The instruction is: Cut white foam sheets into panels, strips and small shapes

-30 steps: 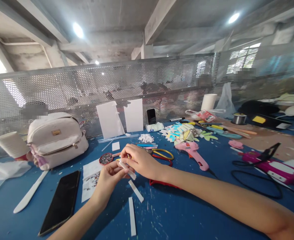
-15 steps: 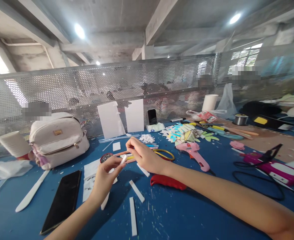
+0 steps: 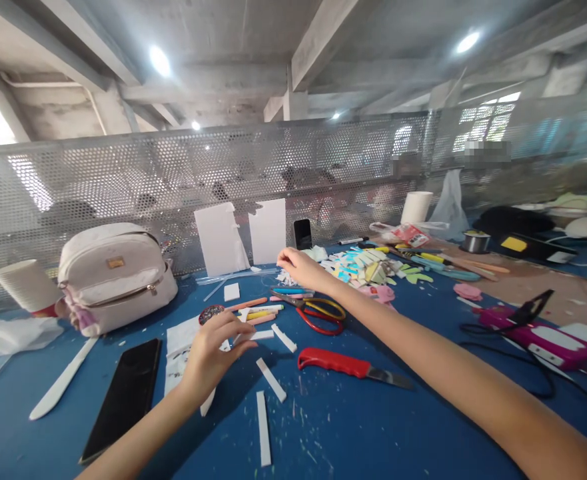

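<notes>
My left hand point(image 3: 216, 350) hovers over the blue table, thumb and fingers apart; I make out nothing gripped between them. Behind its fingertips lie a white strip point(image 3: 263, 335) and several coloured pens point(image 3: 260, 315). A printed paper sheet point(image 3: 176, 363) is partly covered by this hand. My right hand point(image 3: 300, 267) reaches forward to a heap of small white scraps point(image 3: 284, 279), fingers pinched together; what they hold, if anything, is hidden. More white strips point(image 3: 271, 380) lie between me and the pens. Nearby are red-and-yellow-handled scissors point(image 3: 323, 316) and a red-handled knife point(image 3: 333, 362).
At left are a black phone point(image 3: 123, 393), a white plastic knife point(image 3: 63, 383) and a pale backpack point(image 3: 118, 280). White boards point(image 3: 268, 233) lean on the perforated screen. Cut coloured pieces point(image 3: 368, 267), a mostly hidden pink glue gun point(image 3: 380, 295) and a magenta device point(image 3: 543, 337) are rightward.
My right hand has moved forward from beside my left hand to the scraps, uncovering the scissors and red-handled knife. The white piece at my left fingertips no longer shows there; those fingers have spread.
</notes>
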Demonstrator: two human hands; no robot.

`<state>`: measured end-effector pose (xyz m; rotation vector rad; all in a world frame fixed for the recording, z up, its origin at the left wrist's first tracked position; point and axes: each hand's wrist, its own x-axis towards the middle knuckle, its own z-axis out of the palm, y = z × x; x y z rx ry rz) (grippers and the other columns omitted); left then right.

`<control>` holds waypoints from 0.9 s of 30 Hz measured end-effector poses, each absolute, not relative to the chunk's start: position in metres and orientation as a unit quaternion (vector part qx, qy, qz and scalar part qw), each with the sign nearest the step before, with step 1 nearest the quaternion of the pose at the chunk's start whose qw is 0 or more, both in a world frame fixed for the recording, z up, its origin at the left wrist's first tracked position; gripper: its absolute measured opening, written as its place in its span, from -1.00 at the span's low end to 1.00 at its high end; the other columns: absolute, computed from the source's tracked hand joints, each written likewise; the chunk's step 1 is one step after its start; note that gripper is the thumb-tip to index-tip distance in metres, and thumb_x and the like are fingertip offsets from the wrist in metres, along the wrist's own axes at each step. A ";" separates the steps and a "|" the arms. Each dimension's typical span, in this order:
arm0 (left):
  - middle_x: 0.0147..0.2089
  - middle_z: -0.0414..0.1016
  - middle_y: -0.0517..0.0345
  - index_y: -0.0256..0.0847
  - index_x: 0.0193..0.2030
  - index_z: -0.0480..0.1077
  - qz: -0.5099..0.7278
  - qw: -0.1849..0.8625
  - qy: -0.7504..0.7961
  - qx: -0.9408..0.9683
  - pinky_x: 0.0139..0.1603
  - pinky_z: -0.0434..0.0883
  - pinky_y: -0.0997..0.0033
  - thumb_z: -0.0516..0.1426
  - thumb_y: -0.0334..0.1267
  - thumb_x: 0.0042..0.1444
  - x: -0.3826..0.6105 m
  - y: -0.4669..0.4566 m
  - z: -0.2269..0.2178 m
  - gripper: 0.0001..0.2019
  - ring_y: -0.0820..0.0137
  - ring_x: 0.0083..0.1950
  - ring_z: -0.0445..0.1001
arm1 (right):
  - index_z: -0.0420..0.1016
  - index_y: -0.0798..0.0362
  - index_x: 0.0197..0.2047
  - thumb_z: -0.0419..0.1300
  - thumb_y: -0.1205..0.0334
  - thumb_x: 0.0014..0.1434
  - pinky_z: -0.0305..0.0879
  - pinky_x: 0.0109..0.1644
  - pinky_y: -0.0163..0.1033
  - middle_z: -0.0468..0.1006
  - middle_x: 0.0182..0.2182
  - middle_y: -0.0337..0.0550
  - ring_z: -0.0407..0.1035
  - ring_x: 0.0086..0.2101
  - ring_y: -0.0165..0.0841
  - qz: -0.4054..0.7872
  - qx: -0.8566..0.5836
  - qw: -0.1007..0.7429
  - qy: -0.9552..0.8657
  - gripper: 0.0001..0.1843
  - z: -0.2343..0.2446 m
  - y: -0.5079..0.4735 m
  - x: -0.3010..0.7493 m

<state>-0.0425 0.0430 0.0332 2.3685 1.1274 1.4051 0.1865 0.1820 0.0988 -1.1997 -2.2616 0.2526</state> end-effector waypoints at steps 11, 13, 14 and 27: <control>-0.23 0.57 0.08 -0.12 -0.21 0.57 0.433 0.087 0.354 0.824 -0.13 0.43 0.37 0.24 -0.27 0.23 -0.035 0.038 0.029 -0.94 0.30 -0.17 0.54 | 0.43 0.09 0.14 0.24 0.15 0.36 0.48 0.00 -0.02 0.48 0.07 -0.02 0.46 -0.04 -0.18 0.051 -0.616 0.044 -0.785 -0.66 0.094 0.250 0.188; -0.19 0.56 0.07 -0.13 -0.19 0.56 0.429 0.100 0.351 0.826 -0.09 0.45 0.38 0.22 -0.29 0.25 -0.035 0.039 0.027 -0.93 0.31 -0.14 0.55 | 0.43 0.08 0.14 0.24 0.15 0.36 0.48 0.00 -0.03 0.48 0.07 -0.02 0.46 -0.03 -0.18 0.046 -0.619 0.036 -0.783 -0.66 0.089 0.252 0.190; -0.18 0.56 0.06 -0.13 -0.18 0.56 0.428 0.107 0.350 0.826 -0.07 0.46 0.37 0.21 -0.29 0.25 -0.036 0.040 0.026 -0.92 0.30 -0.12 0.55 | 0.44 0.08 0.13 0.24 0.15 0.36 0.48 0.00 -0.03 0.48 0.07 -0.02 0.46 -0.03 -0.18 0.043 -0.619 0.034 -0.783 -0.67 0.088 0.252 0.191; -0.17 0.57 0.08 -0.08 0.09 0.48 0.431 0.152 0.377 0.805 -0.03 0.46 0.32 0.23 -0.27 0.23 -0.034 0.041 0.023 -0.71 0.30 -0.16 0.54 | 0.43 0.08 0.14 0.22 0.15 0.37 0.46 0.02 0.00 0.47 0.08 -0.01 0.45 -0.02 -0.19 -0.023 -0.601 0.058 -0.797 -0.68 0.090 0.236 0.191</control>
